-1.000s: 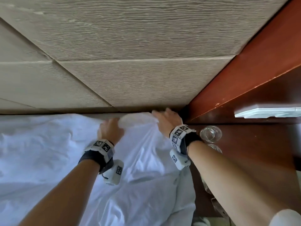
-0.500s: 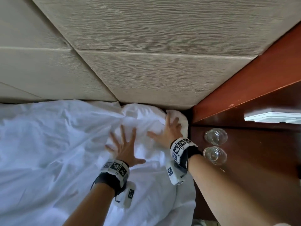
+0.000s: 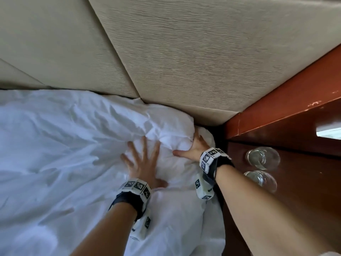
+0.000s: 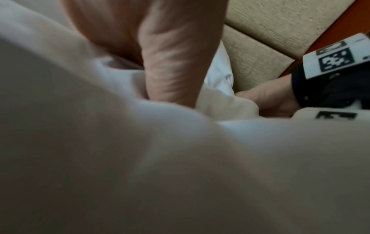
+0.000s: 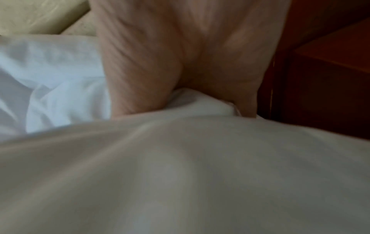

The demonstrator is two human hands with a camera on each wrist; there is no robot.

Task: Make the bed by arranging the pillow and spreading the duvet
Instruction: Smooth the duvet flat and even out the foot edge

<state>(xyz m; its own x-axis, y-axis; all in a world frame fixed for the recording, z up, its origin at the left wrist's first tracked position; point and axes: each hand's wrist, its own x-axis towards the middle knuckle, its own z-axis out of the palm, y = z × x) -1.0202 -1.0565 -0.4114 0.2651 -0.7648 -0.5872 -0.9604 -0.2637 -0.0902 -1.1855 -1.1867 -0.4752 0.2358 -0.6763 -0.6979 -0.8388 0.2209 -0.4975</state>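
The white duvet covers the bed, and its top right corner is bunched into a crumpled bulge against the headboard. My left hand lies flat on the duvet below that bulge, fingers spread and straight. In the left wrist view the left palm presses into the fabric. My right hand pushes against the corner at the bed's right edge, thumb pointing left. A fold hides its fingertips. The right wrist view shows the right palm sunk into the duvet. I cannot pick out a pillow.
A padded beige headboard rises right behind the bed. A red-brown wooden nightstand stands close on the right with two glasses near its edge. A dark narrow gap separates it from the bed.
A second ago both hands held the duvet's top edge at the headboard. They let go and flattened onto it. Since then the right hand's fingers have slid under the corner fold.
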